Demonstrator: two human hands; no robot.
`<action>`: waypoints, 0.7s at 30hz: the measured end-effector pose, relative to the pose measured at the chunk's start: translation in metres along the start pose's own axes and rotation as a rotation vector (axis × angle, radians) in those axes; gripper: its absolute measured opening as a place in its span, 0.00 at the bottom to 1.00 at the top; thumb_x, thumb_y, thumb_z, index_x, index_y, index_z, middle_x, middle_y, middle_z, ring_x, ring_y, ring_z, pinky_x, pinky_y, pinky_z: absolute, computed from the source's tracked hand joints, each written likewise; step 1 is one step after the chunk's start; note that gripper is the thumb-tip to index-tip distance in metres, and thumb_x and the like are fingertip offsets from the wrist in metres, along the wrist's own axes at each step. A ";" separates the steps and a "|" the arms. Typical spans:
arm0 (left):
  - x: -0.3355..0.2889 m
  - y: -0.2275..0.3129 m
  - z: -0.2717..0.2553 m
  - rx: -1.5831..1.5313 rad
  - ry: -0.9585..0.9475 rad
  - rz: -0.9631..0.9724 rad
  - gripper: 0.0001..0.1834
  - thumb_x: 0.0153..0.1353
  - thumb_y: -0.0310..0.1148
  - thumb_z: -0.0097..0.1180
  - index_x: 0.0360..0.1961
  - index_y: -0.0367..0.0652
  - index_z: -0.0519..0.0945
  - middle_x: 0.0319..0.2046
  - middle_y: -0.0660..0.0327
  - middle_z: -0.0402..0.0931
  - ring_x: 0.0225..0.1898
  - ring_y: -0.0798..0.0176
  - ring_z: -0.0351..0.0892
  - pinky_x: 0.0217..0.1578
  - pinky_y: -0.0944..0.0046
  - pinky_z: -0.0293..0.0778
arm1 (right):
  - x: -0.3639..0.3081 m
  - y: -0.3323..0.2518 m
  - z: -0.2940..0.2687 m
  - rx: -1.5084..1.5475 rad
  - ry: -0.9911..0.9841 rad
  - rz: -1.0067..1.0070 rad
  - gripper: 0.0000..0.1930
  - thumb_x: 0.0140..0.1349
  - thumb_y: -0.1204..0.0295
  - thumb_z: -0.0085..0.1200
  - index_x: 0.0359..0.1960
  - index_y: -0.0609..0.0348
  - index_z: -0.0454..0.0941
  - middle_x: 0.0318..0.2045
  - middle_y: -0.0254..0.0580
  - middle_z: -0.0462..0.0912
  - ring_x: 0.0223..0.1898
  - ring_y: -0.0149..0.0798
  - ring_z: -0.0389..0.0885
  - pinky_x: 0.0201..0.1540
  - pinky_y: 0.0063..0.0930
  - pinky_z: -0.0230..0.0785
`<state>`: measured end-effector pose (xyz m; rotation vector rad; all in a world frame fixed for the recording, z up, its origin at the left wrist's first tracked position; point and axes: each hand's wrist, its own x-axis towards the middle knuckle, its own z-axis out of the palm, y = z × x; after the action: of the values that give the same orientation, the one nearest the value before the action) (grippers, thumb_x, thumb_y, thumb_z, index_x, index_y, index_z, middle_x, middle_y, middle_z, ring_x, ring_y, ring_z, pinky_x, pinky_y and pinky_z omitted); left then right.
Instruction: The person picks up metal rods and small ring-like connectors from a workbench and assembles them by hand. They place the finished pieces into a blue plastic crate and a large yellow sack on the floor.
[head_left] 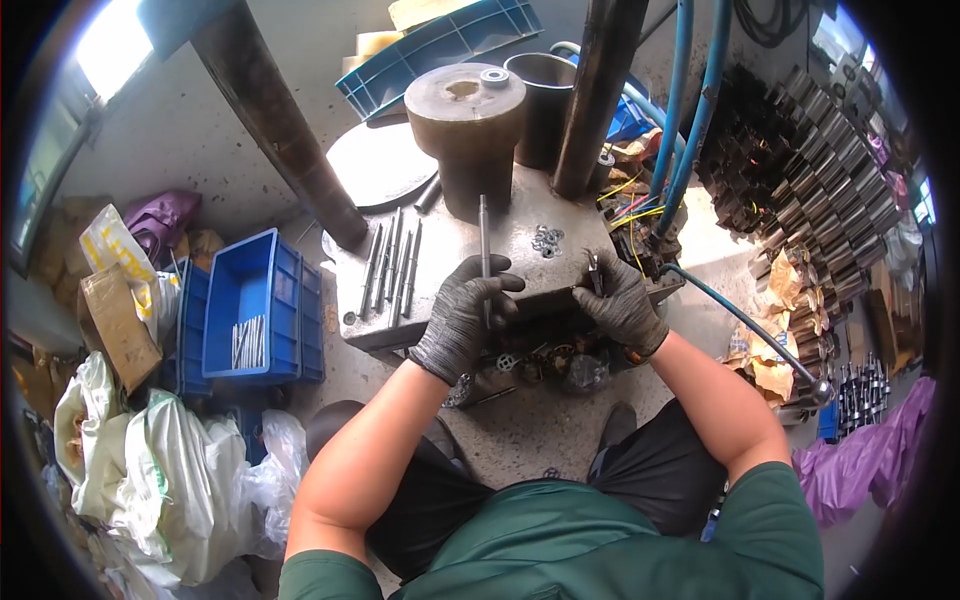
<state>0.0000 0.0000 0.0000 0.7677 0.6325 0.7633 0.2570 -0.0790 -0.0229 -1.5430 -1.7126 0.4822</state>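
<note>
Left hand (463, 315), gloved, is closed around one thin metal rod (485, 250); the fingers wrap the rod's lower part and hold it upright, the upper end rising past the knuckles over the metal plate (560, 270). Right hand (620, 300), also gloved, has its fingertips pinched together on one small metal part (594, 268) at the plate's near right edge; the part is too small to identify.

On the plate, left of the held rod, lie about five more rods (392, 265), side by side and nearly parallel. A small heap of washers (547, 240) lies on the plate just right of the held rod; the count cannot be told. One thick cylinder block (466, 125) stands at the back of the plate with one ring (494, 77) on top.

One blue bin (250, 305) on the floor to the left holds a bundle of thin rods. Two blue hoses (690, 110) hang at the right.
</note>
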 end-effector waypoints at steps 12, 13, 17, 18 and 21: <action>-0.007 -0.022 0.031 0.227 -0.138 -0.137 0.19 0.71 0.40 0.61 0.55 0.40 0.77 0.34 0.70 0.77 0.29 0.77 0.73 0.31 0.76 0.74 | 0.003 -0.052 0.011 0.770 -0.034 0.123 0.11 0.60 0.78 0.64 0.42 0.58 0.77 0.38 0.32 0.81 0.40 0.26 0.78 0.47 0.26 0.75; -0.007 -0.023 0.031 0.226 -0.139 -0.139 0.19 0.71 0.40 0.61 0.55 0.40 0.77 0.34 0.70 0.77 0.29 0.77 0.73 0.31 0.76 0.74 | 0.003 -0.053 0.012 0.758 -0.024 0.121 0.10 0.60 0.78 0.64 0.42 0.58 0.77 0.38 0.32 0.81 0.40 0.26 0.78 0.47 0.26 0.75; -0.007 -0.019 0.032 0.235 -0.080 -0.168 0.18 0.71 0.41 0.62 0.52 0.41 0.78 0.33 0.69 0.77 0.27 0.77 0.74 0.28 0.76 0.73 | 0.001 -0.056 0.010 0.458 0.034 0.163 0.13 0.62 0.75 0.65 0.45 0.59 0.76 0.39 0.34 0.81 0.41 0.28 0.78 0.48 0.26 0.74; -0.008 -0.017 0.032 0.241 -0.048 -0.170 0.17 0.70 0.42 0.62 0.51 0.41 0.78 0.32 0.69 0.77 0.26 0.76 0.74 0.26 0.76 0.73 | 0.002 -0.057 0.009 0.460 0.034 0.164 0.13 0.62 0.75 0.65 0.45 0.59 0.76 0.39 0.34 0.81 0.41 0.28 0.78 0.48 0.26 0.74; -0.001 -0.016 0.026 0.138 0.077 -0.084 0.12 0.70 0.39 0.62 0.46 0.43 0.77 0.32 0.66 0.78 0.24 0.75 0.74 0.23 0.75 0.72 | 0.010 -0.061 -0.001 0.619 -0.023 0.430 0.19 0.61 0.73 0.63 0.52 0.62 0.75 0.43 0.38 0.81 0.45 0.31 0.78 0.50 0.27 0.74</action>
<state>0.0245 -0.0181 0.0027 0.8358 0.7883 0.6792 0.2170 -0.0814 0.0242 -1.4216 -1.0795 1.1312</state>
